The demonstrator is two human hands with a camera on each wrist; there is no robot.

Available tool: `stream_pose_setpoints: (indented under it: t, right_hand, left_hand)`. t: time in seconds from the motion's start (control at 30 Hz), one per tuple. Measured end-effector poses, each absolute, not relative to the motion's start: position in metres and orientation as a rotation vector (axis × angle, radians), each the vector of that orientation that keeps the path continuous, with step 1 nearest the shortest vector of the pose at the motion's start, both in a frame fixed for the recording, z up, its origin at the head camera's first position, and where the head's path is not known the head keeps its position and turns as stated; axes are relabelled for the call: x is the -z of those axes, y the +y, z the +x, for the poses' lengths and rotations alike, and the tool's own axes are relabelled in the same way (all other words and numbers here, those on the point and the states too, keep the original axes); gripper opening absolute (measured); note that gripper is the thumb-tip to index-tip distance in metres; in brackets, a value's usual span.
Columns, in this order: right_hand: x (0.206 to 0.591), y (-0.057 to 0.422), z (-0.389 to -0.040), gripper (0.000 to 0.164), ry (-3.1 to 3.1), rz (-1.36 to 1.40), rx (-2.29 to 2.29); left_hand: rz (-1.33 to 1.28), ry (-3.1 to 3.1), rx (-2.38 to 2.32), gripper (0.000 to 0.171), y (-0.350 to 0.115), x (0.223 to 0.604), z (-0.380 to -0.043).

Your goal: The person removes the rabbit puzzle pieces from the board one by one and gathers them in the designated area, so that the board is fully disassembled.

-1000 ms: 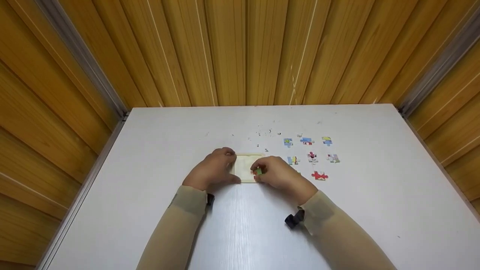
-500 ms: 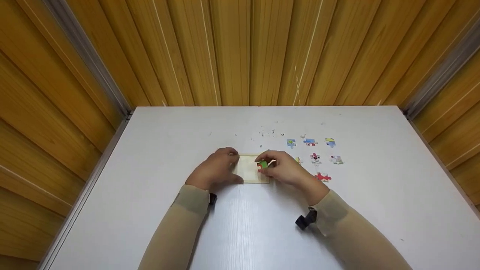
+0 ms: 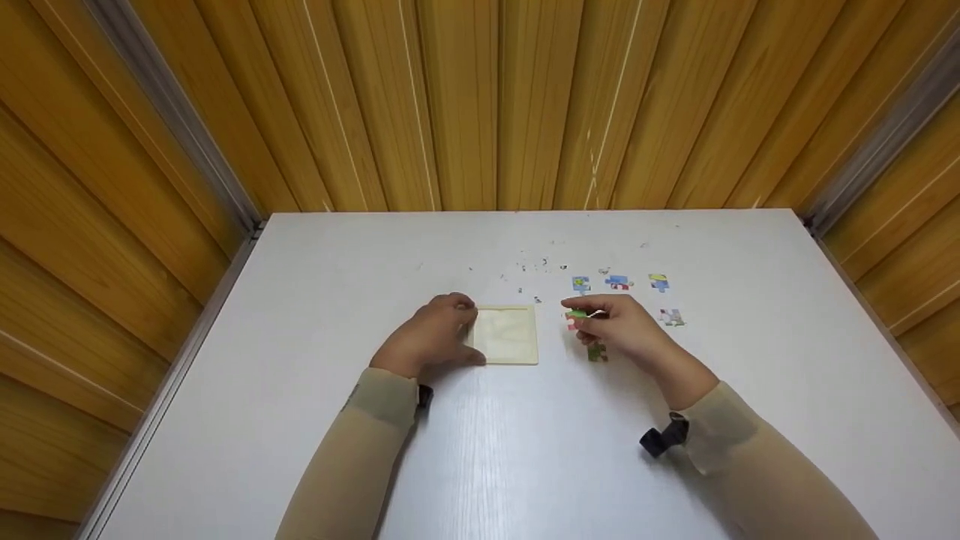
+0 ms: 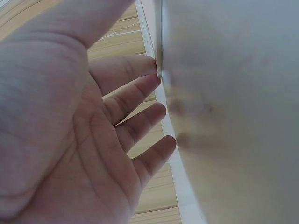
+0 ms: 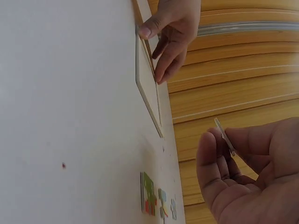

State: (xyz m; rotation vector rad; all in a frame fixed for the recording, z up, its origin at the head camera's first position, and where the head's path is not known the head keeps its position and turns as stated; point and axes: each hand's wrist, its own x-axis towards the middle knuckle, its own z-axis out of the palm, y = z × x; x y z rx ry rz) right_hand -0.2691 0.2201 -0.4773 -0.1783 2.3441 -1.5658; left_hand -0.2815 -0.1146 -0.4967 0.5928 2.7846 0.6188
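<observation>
My right hand pinches a green and red jigsaw piece between thumb and fingers, above the table and right of the puzzle frame. In the right wrist view the piece shows edge-on. My left hand holds the left side of the shallow, pale wooden puzzle frame, thumb at the near corner and index finger at the far one. The left wrist view shows the fingertips right at the frame's edge. No piece lies inside the frame. A green piece lies below my right hand.
Several loose jigsaw pieces lie to the right, among them a blue one, a yellow and blue one and a pale one. Dark specks dot the white table behind the frame. Wood-patterned panels enclose the back and sides.
My right hand lifts the green and red piece from over the frame and carries it to the right, toward the loose pieces. My left hand stays at the frame.
</observation>
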Motion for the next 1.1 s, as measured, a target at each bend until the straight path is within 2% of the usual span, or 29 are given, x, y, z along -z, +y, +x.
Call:
stream_pose_setpoints:
  t: [0.33, 0.8, 1.1]
  right_hand:
    - [0.467, 0.26, -0.263, 0.049, 2.393, -0.148, 1.538]
    - [0.462, 0.319, -0.258, 0.046, 2.453, -0.09, 1.559]
    - [0.472, 0.35, -0.254, 0.047, 2.537, 0.029, 1.495]
  left_hand:
    - [0.637, 2.785, -0.622, 0.062, -0.116, 0.497, -0.282]
    - [0.584, 2.779, -0.607, 0.078, -0.116, 0.495, -0.282]
    - [0.583, 2.776, -0.603, 0.073, -0.115, 0.495, -0.282]
